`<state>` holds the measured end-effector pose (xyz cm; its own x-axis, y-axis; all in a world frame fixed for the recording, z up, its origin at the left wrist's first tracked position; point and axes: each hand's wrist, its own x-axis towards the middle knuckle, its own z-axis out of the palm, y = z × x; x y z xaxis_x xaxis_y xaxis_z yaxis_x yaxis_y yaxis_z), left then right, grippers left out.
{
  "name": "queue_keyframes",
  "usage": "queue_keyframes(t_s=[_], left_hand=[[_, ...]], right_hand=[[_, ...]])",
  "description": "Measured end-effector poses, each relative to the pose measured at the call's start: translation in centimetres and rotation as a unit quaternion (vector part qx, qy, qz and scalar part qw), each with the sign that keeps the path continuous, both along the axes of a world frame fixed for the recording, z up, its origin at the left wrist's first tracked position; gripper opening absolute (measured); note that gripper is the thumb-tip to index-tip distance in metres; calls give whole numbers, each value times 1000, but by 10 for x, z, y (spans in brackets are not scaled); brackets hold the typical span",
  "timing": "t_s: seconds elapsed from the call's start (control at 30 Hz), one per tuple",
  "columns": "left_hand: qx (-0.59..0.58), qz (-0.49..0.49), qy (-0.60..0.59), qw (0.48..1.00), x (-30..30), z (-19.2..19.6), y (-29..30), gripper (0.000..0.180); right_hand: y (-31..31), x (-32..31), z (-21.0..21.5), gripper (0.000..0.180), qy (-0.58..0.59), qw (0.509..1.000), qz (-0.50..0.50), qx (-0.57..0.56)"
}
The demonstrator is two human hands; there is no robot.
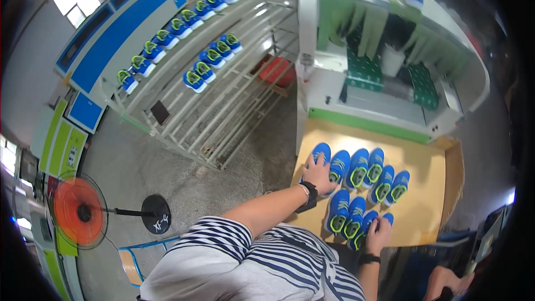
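Note:
Blue sneakers with lime-green linings and laces stand in pairs on a tan tabletop [423,189]. My left hand [319,175] grips the pair at the far left, its fingers over one blue sneaker [321,149] and its thumb side against the neighbouring blue sneaker [340,161]. At the near edge my right hand [379,235] is closed over another pair, partly hiding a blue sneaker [368,221]. Between my hands stands a near pair with a blue sneaker [338,209]. Farther right are two more pairs, one including a blue sneaker [399,185].
Behind the table rises a white and green machine [334,97] with green padded parts. To the left, a metal rack [223,108] carries rows of similar sneakers [166,39]. An orange fan [82,212] stands at far left. Another person's hand [448,282] shows at lower right.

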<state>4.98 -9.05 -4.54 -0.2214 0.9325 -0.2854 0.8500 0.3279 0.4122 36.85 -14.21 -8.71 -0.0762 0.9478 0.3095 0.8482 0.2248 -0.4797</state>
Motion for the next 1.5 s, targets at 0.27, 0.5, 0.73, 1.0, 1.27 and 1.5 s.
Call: queue_keyframes(t_s=[0.27, 0.5, 0.73, 1.0, 1.27, 1.5], left_hand=[[-6, -9, 79, 997, 16, 6, -10, 97], [-26, 13, 54, 998, 12, 11, 6, 84], [38, 34, -14, 999, -14, -3, -21, 75], [-11, -6, -22, 1000, -31, 4, -26, 81], [29, -74, 67, 995, -30, -22, -15, 93], [45, -205, 106, 972, -63, -44, 8, 99]], right_hand=[[-3, 3, -5, 8, -4, 1000, -7, 4], [-3, 6, -6, 8, 14, 1000, 1, -8], [-4, 10, -12, 6, 7, 1000, -7, 27], [-3, 6, -1, 14, -18, 999, -27, 30], [-13, -9, 5, 20, 22, 997, -74, -1], [-145, -57, 14, 14, 212, 934, -282, 60]])
